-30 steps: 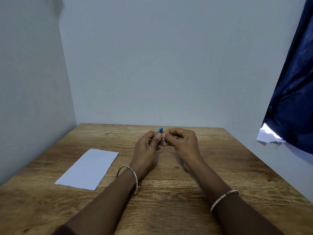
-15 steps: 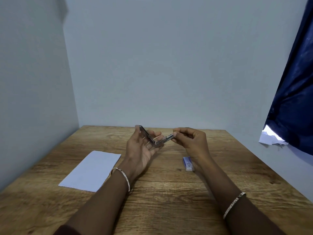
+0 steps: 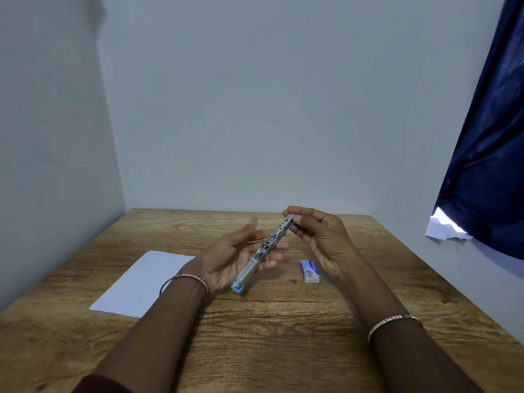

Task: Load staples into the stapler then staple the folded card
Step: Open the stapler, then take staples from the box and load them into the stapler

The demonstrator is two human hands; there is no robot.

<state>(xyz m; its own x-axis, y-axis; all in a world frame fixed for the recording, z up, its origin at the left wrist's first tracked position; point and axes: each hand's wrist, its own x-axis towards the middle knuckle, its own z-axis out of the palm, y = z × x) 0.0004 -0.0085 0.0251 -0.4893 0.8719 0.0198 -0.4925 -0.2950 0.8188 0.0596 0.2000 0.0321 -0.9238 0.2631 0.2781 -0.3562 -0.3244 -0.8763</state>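
A small metal stapler [image 3: 263,251] with a blue end is swung fully open into one long strip above the table's middle. My left hand [image 3: 226,259] lies palm up under its lower half, fingers loosely spread and blurred. My right hand [image 3: 317,239] pinches the stapler's far tip between thumb and fingertips. A small blue-and-white staple box [image 3: 309,271] lies on the wood just right of the stapler. The white folded card [image 3: 144,282] lies flat at the left.
The wooden table [image 3: 283,330] sits in a corner, with grey walls at the left and back. A dark blue curtain [image 3: 487,165] hangs at the right over a scrap of white paper [image 3: 445,229].
The stapler went from folded between both hands to opened out flat. My right hand drew its far end up and right, uncovering the staple box; my left hand turned palm up beneath it.
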